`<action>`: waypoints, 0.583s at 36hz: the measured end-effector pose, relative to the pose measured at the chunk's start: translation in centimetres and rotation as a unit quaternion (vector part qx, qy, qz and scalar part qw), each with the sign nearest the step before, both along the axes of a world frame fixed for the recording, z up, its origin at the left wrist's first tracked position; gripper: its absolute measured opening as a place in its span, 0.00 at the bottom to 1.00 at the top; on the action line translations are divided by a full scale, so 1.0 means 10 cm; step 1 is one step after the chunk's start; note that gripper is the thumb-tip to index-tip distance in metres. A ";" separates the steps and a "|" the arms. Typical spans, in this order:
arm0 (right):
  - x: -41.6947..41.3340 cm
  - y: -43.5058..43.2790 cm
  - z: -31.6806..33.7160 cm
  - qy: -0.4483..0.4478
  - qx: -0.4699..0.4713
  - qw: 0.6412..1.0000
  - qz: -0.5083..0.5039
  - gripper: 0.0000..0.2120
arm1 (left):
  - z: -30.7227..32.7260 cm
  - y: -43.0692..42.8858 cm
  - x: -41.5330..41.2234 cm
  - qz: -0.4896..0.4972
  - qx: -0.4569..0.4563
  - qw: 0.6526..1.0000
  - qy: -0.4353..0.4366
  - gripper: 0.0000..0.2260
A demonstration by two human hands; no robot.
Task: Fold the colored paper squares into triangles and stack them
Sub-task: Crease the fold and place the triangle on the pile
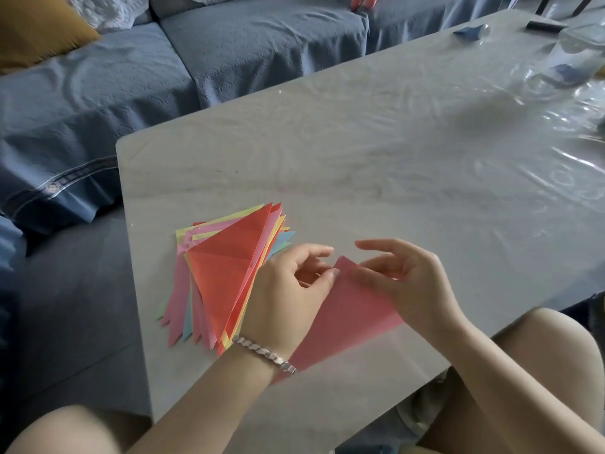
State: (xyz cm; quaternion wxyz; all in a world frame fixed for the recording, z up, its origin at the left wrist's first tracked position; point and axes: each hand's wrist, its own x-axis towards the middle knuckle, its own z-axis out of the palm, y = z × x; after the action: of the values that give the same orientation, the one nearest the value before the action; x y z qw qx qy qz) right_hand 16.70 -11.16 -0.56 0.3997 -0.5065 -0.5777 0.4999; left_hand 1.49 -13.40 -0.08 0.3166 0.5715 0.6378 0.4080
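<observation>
A fanned stack of folded triangles in red, pink, yellow, green and blue lies on the table, a red one on top. To its right lies a pink paper, folded into a triangle with its tip pointing away from me. My left hand, with a silver bracelet on the wrist, pinches the pink paper near its tip between thumb and forefinger. My right hand presses fingertips on the paper's right edge, its other fingers spread above it.
The grey table wears a clear plastic cover. A clear container, a blue object and a dark object sit at its far right end. A blue sofa runs along the table's far and left sides.
</observation>
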 end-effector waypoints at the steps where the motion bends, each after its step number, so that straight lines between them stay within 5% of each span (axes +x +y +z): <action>1: 0.02 0.02 0.02 -0.022 0.010 0.999 0.031 0.16 | 0.00 0.01 0.00 -0.008 -0.014 1.000 0.000 0.11; 6: 0.10 0.16 0.08 -0.171 0.125 0.970 0.116 0.22 | 0.02 0.09 0.02 -0.058 -0.019 0.998 0.001 0.03; 10: 0.08 0.27 -0.06 -0.271 0.359 0.892 0.043 0.13 | -0.13 0.22 -0.03 0.066 -0.004 0.996 -0.067 0.12; 15: 0.02 0.09 -0.46 -0.329 0.338 0.866 0.168 0.14 | -0.54 0.39 -0.13 0.164 -0.047 0.985 -0.007 0.03; 21: 0.20 -0.11 -0.87 -0.447 0.250 0.820 0.255 0.31 | -0.69 0.42 -0.19 0.175 -0.083 0.975 0.108 0.05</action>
State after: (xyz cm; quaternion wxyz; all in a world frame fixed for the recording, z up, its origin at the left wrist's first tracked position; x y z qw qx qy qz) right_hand 18.65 -12.26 -9.29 0.0689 -0.3914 -0.9068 0.1408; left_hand -0.39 -9.23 -6.95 0.2156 0.4631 0.7902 0.3386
